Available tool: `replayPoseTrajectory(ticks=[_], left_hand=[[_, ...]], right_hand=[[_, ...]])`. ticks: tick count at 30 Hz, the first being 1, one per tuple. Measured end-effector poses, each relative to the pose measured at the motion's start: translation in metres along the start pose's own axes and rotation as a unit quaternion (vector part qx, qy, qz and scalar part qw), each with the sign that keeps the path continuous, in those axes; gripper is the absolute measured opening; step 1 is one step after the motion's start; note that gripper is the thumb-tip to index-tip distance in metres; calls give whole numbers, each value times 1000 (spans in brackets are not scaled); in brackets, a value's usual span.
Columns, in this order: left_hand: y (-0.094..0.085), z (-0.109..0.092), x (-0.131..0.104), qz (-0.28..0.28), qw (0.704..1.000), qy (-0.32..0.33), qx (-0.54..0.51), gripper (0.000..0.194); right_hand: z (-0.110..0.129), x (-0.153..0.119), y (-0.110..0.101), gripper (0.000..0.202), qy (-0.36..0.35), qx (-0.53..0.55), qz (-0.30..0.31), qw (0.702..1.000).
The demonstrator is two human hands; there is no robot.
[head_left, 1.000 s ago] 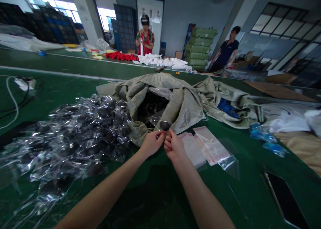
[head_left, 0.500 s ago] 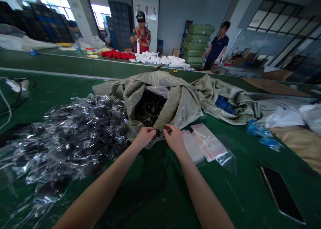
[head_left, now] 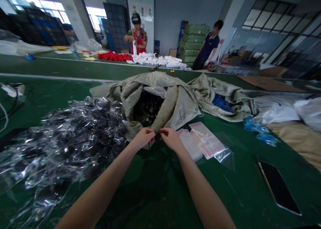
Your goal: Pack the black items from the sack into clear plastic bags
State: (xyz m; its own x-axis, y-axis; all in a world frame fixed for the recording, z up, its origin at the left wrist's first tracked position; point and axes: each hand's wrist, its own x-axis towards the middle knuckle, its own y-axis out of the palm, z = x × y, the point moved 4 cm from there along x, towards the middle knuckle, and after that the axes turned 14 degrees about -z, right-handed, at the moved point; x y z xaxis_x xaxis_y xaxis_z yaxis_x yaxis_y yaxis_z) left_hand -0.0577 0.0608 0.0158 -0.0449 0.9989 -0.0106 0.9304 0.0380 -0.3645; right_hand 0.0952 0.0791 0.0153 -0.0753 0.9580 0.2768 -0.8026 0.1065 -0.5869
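My left hand (head_left: 144,138) and my right hand (head_left: 171,138) meet at the front lip of a woven sack (head_left: 181,103). Their fingertips pinch a small dark round piece (head_left: 157,136) from both sides; most of it is covered by the fingers. Inside the sack's open mouth lie several black, shiny, rounded pieces (head_left: 147,108). To the left of my left hand spreads a heap of black pieces in clear plastic bags (head_left: 85,132). Just right of my right hand lie flat clear plastic bags (head_left: 204,138) in a loose stack.
A second woven sack (head_left: 223,88) holds blue bagged pieces. Small blue packets (head_left: 262,132) and a phone (head_left: 278,187) lie on the green table (head_left: 160,202) at right. Across the table, one person (head_left: 136,36) handles a white item; another person (head_left: 207,46) stands by stacked green bales (head_left: 194,41).
My two hands have come closer together, and the fingers now cover more of the dark piece. The view has shifted slightly. The person at the far right leans more.
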Motion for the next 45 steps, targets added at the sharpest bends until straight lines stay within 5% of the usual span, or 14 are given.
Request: replayPoseTrajectory(ticks=[5,10,21,25,30,45], left_hand=[[-4,-4,-3,20,1000,19,0,27],[-12,2,-2,23,1000,16,5,27],[-38,-4,-28,-112,989,-1,97,28],[-31,3,-51,-130,988,-14,84,38],[-12,6,-76,-58,996,-12,63,48],[-33,-74,-38,-130,954,81,257,33]], right_hand=[[5,-2,-3,23,-30,4,36,999],[20,-9,-9,21,-81,-81,4,993],[89,-25,-29,20,-69,-263,-65,960],[103,-35,-36,23,-43,-279,-97,954],[100,-47,-44,24,-27,-283,-121,951],[81,-44,-47,20,14,-186,-67,980]])
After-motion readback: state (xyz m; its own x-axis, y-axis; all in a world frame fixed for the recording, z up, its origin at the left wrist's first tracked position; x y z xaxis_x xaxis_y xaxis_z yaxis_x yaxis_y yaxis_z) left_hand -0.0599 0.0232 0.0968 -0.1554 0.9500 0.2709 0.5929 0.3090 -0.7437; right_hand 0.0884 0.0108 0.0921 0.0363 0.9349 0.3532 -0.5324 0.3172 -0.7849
